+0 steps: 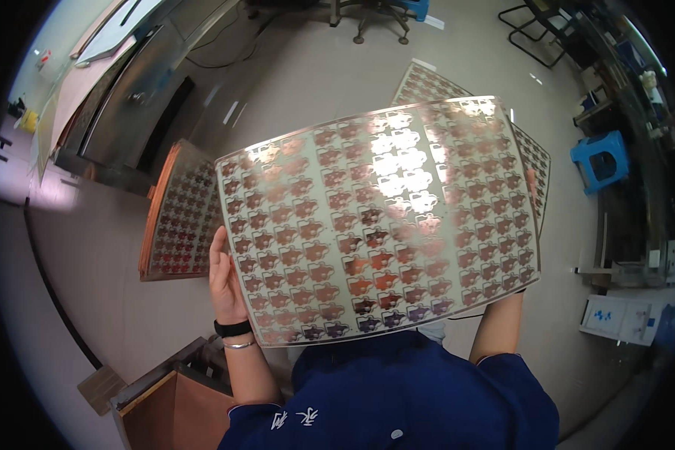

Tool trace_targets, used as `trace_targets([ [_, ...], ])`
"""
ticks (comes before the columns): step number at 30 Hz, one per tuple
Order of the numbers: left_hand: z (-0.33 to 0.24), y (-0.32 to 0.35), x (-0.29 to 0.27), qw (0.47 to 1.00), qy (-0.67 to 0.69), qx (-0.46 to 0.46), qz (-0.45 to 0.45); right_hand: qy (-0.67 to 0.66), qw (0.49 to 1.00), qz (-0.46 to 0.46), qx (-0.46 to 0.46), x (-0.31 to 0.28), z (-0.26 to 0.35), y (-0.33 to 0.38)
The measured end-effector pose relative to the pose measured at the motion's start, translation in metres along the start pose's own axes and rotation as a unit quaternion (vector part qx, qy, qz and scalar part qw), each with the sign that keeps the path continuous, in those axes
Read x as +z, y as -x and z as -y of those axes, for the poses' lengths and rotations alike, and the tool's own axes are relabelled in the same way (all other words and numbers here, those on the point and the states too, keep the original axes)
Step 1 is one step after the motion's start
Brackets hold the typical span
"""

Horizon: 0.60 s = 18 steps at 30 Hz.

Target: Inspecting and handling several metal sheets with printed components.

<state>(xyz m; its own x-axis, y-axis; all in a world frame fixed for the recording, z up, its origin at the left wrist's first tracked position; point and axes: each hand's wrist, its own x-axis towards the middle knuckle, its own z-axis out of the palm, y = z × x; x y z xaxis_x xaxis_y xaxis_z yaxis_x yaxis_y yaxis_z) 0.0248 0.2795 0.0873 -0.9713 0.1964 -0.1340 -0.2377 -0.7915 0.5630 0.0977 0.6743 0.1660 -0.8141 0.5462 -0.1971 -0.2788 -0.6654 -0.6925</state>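
A large thin copper-coloured circuit board panel (326, 247), printed with rows of small repeated shapes on pale green, is held up tilted in front of me. Bright glare lies on its upper middle. My left hand (226, 281) grips its left edge, fingers along the side and partly behind it. My right forearm (499, 322) reaches up to the lower right corner; the hand itself is hidden behind the panel. To the left of the panel stands a stack of similar panels (180, 217) with orange copper edges. Part of another patterned panel (431, 84) shows behind the held one.
At lower left is an open box-like holder (176, 412) with a brown inside. A blue plastic stool (600, 161) and a white box (619, 319) are on the right. A workbench with sheets (112, 45) stands at upper left; a wheeled chair base (379, 19) is ahead.
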Motion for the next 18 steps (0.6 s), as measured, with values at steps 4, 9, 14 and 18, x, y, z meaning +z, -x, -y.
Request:
trace_targets([
  [4, 0.001, 0.0, -0.005, 0.993, -0.121, -0.013, -0.007, 0.029, 0.995, -0.063, -0.076, -0.013, -0.001, -0.003],
  [9, 0.003, 0.001, -0.025, 0.987, -0.161, -0.016, 0.015, -0.032, 0.998, -0.031, -0.036, -0.017, 0.005, -0.002],
  [14, 0.009, 0.003, -0.024, 0.974, -0.218, -0.012, -0.061, -0.06, 0.998, -0.021, -0.019, -0.022, 0.011, 0.003],
  [18, 0.012, 0.005, -0.026, 0.964, -0.249, -0.013, -0.096, -0.073, 0.997, -0.018, -0.009, -0.026, 0.011, 0.004],
])
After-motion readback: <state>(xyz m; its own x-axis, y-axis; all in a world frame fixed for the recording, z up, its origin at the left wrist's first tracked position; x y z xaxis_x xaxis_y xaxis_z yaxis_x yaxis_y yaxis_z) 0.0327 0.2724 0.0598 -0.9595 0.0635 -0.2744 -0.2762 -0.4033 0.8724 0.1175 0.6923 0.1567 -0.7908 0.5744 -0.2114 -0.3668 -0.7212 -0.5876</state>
